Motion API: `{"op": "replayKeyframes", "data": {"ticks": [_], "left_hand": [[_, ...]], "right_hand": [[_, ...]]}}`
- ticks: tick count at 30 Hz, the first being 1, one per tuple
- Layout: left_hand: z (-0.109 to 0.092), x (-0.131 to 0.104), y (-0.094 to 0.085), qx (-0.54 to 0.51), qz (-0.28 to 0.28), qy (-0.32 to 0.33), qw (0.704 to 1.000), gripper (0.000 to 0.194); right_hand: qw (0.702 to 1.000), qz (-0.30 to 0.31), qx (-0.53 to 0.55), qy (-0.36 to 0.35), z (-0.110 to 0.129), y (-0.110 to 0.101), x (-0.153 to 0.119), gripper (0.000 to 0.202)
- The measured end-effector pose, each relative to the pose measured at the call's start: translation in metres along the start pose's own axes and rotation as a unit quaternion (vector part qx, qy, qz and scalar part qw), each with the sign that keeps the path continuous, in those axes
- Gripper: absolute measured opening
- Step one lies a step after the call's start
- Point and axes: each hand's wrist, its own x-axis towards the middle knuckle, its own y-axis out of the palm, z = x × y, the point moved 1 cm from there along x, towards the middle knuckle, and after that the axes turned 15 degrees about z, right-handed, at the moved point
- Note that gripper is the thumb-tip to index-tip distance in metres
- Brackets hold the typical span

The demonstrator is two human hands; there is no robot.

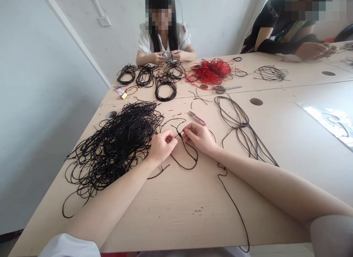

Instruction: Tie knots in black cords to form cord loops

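Observation:
Both hands pinch a thin black cord (pixel 188 169) over the middle of the table, close to a dark knot (pixel 180 135) in it. My left hand (pixel 163 145) is closed on the cord just left of the knot. Just right of the knot, the fingers of my right hand (pixel 199 136) are pressed together on it. Below them the cord hangs in a loop onto the tabletop. Pink-handled thread snips (pixel 196 118) lie right behind my right hand. Beside my left hand spreads a big tangled heap of black cords (pixel 118 143).
Several coiled black cord bundles (pixel 165 98), a red cord pile (pixel 211 72) and scissors (pixel 220 89) lie farther back. A tied black cord bundle (pixel 242 125) is at right. Across the table (pixel 187 220), a person in white (pixel 143 43) and one in black (pixel 264 25) handle things.

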Motion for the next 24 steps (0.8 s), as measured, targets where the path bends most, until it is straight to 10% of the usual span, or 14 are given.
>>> {"op": "replayKeyframes", "data": {"ticks": [24], "left_hand": [[0.0007,0.0004,-0.0005,-0.015,0.009,0.001,1.000,0.020]], "right_hand": [[1.000,-0.001,-0.024,-0.009,0.0036,-0.0008,-0.0018,0.012]]}}
